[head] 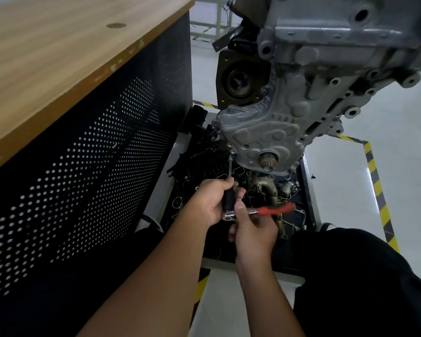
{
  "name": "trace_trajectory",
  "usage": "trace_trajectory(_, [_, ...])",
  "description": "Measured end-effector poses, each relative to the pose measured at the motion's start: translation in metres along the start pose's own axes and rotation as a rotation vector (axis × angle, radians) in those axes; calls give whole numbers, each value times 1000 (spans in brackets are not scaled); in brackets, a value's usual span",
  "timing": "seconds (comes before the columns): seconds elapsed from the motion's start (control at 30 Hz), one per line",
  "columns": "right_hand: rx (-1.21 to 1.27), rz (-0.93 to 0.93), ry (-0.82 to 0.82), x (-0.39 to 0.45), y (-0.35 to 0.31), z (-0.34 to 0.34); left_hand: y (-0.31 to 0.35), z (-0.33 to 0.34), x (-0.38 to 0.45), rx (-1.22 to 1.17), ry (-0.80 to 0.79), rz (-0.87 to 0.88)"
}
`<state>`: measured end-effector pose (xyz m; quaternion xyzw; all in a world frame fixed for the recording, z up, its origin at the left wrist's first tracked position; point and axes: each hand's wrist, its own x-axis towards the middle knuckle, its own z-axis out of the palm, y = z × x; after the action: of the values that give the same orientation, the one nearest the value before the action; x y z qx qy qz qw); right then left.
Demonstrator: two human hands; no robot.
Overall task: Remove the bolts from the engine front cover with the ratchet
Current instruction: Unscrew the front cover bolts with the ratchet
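The grey cast engine front cover hangs on the engine above a parts tray, with the crank stub poking out low down. A ratchet with a red handle carries a long extension bar whose tip meets a bolt at the cover's lower left corner. My left hand grips the black lower part of the extension, just above the ratchet head. Below and to the right, my right hand curls round the ratchet near its head, the red grip sticking out to the right.
A wooden-topped bench with a black perforated side panel stands close on the left. The tray under the engine holds several loose engine parts. Yellow-black floor tape runs on the right. My dark-clothed knee is at lower right.
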<state>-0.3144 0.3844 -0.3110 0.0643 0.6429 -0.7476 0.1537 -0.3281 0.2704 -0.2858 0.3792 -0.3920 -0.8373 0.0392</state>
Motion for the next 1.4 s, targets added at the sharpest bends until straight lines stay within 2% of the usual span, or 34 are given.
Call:
trace_trajectory(0.03, [-199, -194, -9, -1, 0, 0, -2, 2, 0, 47, 28, 23])
trace_trajectory(0.07, [-323, -312, -30, -1, 2, 1, -3, 3, 0, 72, 55, 45])
trace_trajectory(0.1, [-337, -316, -36, -3, 3, 3, -3, 3, 0, 77, 80, 69])
trace_trajectory(0.13, [-240, -205, -25, -5, 1, 5, -3, 3, 0, 65, 93, 84])
trace_trajectory(0.23, [432, 437, -72, -3, -10, 4, 2, 0, -5, -51, -7, 13])
trace_trajectory(0.27, [620, 573, -116, -2, -12, 3, 4, 1, -8, -76, -46, -16])
trace_trajectory(0.3, [718, 620, -145, -2, -12, 3, 5, 2, -8, -75, -59, -25])
trace_trajectory(0.33, [725, 582, -167, -2, -12, 3, 6, 3, -8, -64, -50, -20])
trace_trajectory(0.37, [628, 470, -163, -4, -12, 4, 6, 4, -6, -45, -25, -6])
trace_trajectory(0.47, [-23, -83, -31, -2, -7, 0, 1, 8, -1, 36, 57, 61])
trace_trajectory(0.5, [-175, -200, -21, -2, -7, 0, -1, 8, 1, 63, 75, 82])
trace_trajectory(0.53, [-222, -216, -8, 0, -6, 0, -3, 8, 3, 85, 94, 103])
trace_trajectory(0.57, [-146, -116, 9, 0, -8, 0, -4, 8, 4, 96, 105, 122])
trace_trajectory(0.67, [559, 502, -101, 1, -21, -1, 0, 7, 0, 10, 15, 108])
trace_trajectory(0.7, [730, 599, -124, 1, -22, -1, 2, 6, -1, -10, -32, 79])
trace_trajectory(0.73, [787, 607, -141, 0, -21, -2, 4, 5, -2, -6, -62, 55])
trace_trajectory(0.8, [613, 441, -149, -2, -17, -1, 5, 5, -3, 28, -48, 38])
trace_trajectory(0.87, [161, 84, -82, -1, -11, -3, 2, 7, -2, 80, 23, 71])
trace_trajectory(0.93, [-301, -228, -88, 2, -9, -4, -2, 10, 1, 163, 110, 138])
trace_trajectory(0.97, [-424, -281, -107, 3, -8, -3, -4, 10, 3, 191, 142, 167])
trace_trajectory(1.0, [-436, -255, -110, 4, -6, -2, -5, 9, 5, 189, 163, 184])
trace_trajectory(1.03, [-303, -133, -105, 3, -7, -2, -5, 7, 5, 153, 172, 189])
trace_trajectory(1.13, [539, 502, -203, 0, -15, -1, 0, 1, 0, -32, 53, 139])
trace_trajectory(1.17, [747, 621, -225, -1, -16, -1, 2, 1, -3, -62, -9, 91])
trace_trajectory(1.23, [888, 641, -254, -2, -16, -2, 6, 2, -5, -79, -73, 18])
trace_trajectory(1.27, [818, 586, -259, -2, -15, -1, 7, 2, -4, -81, -63, 6])
trace_trajectory(1.3, [647, 478, -243, -2, -15, -1, 7, 3, -3, -61, -30, 16])
trace_trajectory(1.4, [-110, -39, -125, 1, -12, -2, 0, 6, 3, 155, 116, 142])
